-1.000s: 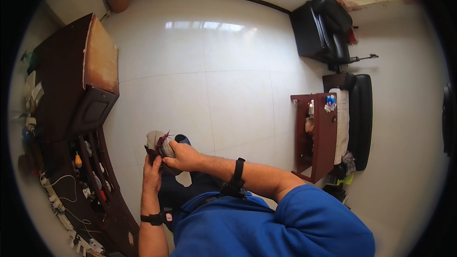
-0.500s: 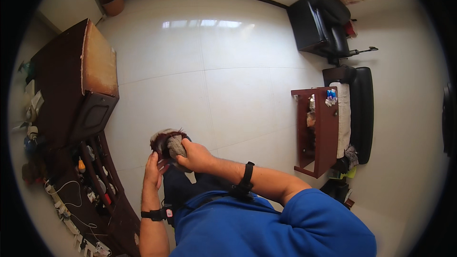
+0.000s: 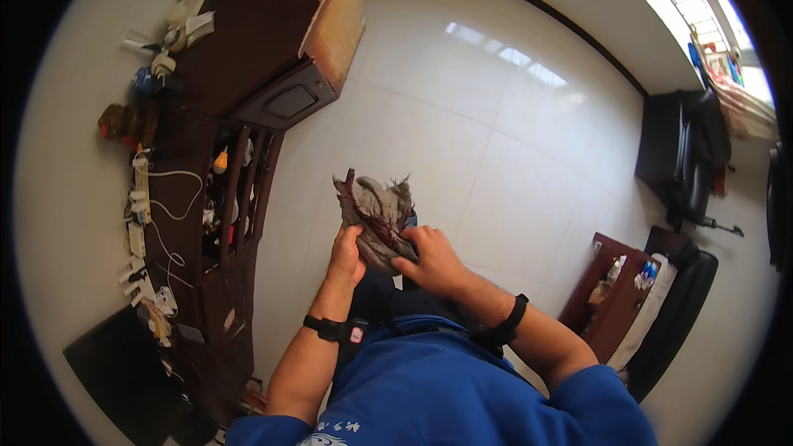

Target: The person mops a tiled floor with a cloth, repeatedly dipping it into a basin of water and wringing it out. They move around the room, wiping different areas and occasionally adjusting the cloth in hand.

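A crumpled grey-brown rag (image 3: 376,206) with dark red, frayed edges is held up in front of my body. My left hand (image 3: 344,258) grips its lower left side, the thumb resting along the cloth. At the lower right edge, my right hand (image 3: 433,258) pinches the rag between thumb and fingers. The cloth is bunched between both hands, with ragged tips sticking up at its far end. My palms and some of the fingers are hidden behind it.
To my left stands a dark brown cabinet (image 3: 239,33) with open shelves, cables and a power strip (image 3: 142,190) along its top. A reddish-brown table (image 3: 619,281) and a black sofa (image 3: 677,322) are at right, a black armchair (image 3: 681,144) beyond. Pale floor tiles (image 3: 429,132) lie ahead.
The view has swung left toward the cabinet. The bunched rag has been spread more open, and my left hand, earlier with fingers extended beside it, now grips its lower left side.
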